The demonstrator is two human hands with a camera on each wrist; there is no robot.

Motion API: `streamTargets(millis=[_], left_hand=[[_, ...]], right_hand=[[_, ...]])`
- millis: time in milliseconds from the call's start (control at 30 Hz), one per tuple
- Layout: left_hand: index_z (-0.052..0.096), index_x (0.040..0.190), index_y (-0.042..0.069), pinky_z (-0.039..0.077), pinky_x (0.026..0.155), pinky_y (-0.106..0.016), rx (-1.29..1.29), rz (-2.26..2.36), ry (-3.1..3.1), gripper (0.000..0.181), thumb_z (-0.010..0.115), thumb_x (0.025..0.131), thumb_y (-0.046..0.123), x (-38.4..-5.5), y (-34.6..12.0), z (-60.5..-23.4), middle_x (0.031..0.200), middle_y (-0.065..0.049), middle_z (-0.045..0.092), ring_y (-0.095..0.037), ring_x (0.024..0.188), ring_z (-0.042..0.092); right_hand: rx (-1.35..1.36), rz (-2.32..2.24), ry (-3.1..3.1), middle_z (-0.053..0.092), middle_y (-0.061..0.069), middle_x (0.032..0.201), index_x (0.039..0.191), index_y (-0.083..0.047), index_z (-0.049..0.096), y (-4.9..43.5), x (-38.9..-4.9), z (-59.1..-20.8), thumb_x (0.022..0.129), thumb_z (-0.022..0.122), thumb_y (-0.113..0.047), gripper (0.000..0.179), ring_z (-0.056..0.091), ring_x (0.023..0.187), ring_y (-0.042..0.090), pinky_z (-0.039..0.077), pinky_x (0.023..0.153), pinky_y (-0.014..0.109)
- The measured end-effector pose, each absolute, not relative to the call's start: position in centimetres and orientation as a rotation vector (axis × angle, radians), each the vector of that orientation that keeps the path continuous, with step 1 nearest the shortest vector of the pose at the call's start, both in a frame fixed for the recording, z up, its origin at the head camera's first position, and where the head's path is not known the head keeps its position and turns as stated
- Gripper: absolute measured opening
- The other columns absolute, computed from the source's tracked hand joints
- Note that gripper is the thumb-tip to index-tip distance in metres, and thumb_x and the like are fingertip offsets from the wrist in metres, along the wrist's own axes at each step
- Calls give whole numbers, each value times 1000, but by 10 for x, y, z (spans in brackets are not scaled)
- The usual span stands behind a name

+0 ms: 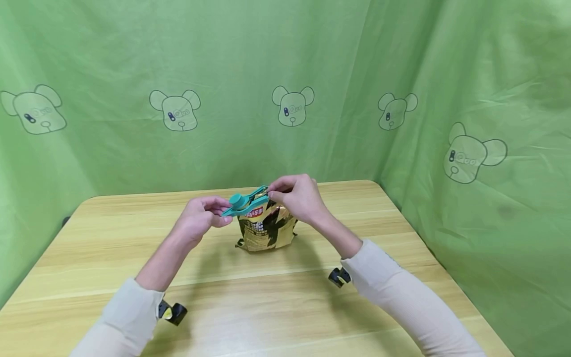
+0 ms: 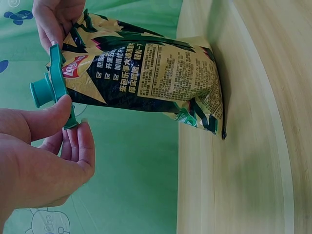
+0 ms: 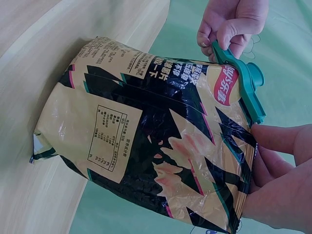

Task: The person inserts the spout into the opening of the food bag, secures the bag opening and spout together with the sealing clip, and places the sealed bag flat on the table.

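A gold and black Lay's chip bag stands upright on the wooden table. Across its top edge lies a teal bag clip with a round capped spout; its two arms spread apart toward the right in the head view. My left hand pinches the clip's left end between thumb and fingers, the thumb close below the spout cap in the left wrist view. With thumb and fingers, my right hand grips the bag's top edge just beside the clip's other end. Part of that edge is hidden behind the right fingers.
The light wooden table extends around the bag on all sides. Green curtains printed with bear heads hang behind it and on the right. Black wrist cameras sit below both beige sleeves.
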State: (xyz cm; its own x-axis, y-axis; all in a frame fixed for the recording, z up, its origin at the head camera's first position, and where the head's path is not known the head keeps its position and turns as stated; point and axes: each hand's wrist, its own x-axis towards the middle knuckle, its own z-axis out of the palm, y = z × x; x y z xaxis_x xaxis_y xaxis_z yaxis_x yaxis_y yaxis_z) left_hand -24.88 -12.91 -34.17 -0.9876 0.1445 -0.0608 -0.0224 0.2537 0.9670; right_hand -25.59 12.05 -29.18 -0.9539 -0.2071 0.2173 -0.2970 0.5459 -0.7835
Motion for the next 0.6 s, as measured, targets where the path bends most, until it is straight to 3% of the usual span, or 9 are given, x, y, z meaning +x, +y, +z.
streamTargets(millis=[600], left_hand=[[65,117,-6,50,86,-24,96,1924,2318,32,73,86,-8,-248,-125,-343,96,0,64,-17,95,55]], right_hand=[[439,1384,-2664,78,5,94,104,-9,74,122,-257,-291,88,76,-11,16,74,84,18,60,76,34]])
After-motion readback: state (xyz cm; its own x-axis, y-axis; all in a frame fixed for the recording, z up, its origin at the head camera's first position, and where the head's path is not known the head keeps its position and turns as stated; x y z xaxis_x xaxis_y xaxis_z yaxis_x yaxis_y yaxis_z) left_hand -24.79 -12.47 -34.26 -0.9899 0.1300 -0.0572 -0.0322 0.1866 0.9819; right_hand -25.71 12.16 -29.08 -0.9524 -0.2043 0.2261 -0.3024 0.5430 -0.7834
